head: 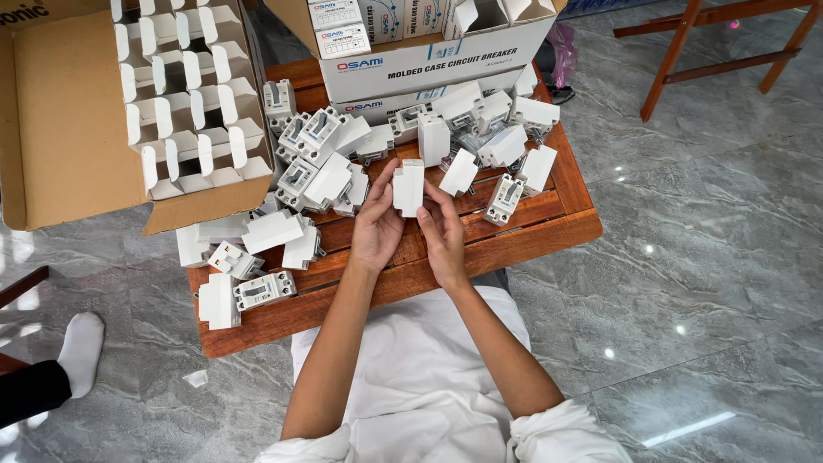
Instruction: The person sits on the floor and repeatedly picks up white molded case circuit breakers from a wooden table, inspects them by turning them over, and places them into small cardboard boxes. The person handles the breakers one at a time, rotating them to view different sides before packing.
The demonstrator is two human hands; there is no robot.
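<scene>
Together, the left hand [375,230] and right hand [444,233] clasp a small white box [408,186], fingers wrapped around it, just before the heap of white circuit breakers [319,154] on the wooden tabletop [531,231].

small carton [408,187] between the hands: plain white | breakers [310,159] just beyond the left hand [377,227]: white, grey faces | slatted table [531,230] under both hands: reddish-brown wood | open box [73,120] far left of the hands: tan cardboard, white cartons inside | floor [686,257] right of the right hand [443,236]: grey marble, pale veins | lap below the wrists: white cloth
</scene>
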